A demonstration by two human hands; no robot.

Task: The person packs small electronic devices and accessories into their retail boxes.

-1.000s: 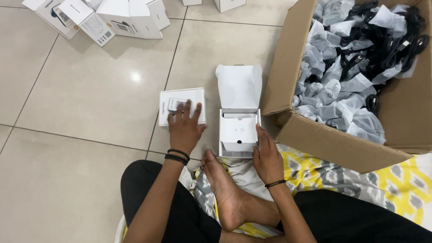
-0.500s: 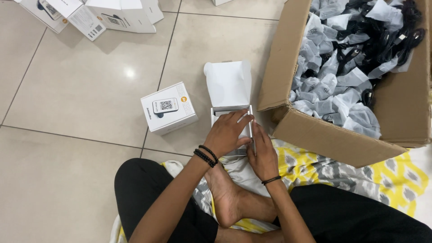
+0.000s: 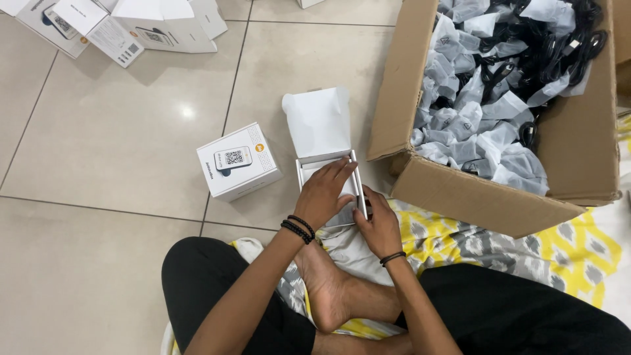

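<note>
An open white carton [image 3: 323, 158] lies on the tiled floor in front of my crossed legs, its lid flap [image 3: 317, 121] folded back away from me. My left hand [image 3: 323, 194] lies flat across the carton's open top, fingers spread over the white contents. My right hand [image 3: 377, 227] grips the carton's near right corner. A closed white box [image 3: 238, 169] with a device picture on its top stands just left of the carton, untouched.
A large brown cardboard box [image 3: 460, 187] full of bagged black cables and white pouches stands at the right. Several more white boxes [image 3: 125, 26] lie at the far left. A yellow and grey patterned cloth [image 3: 526, 253] is under my legs.
My left hand left the closed white box and moved right onto the open carton. The closed box now sits tilted to the left. My right hand stayed at the carton's near edge.
</note>
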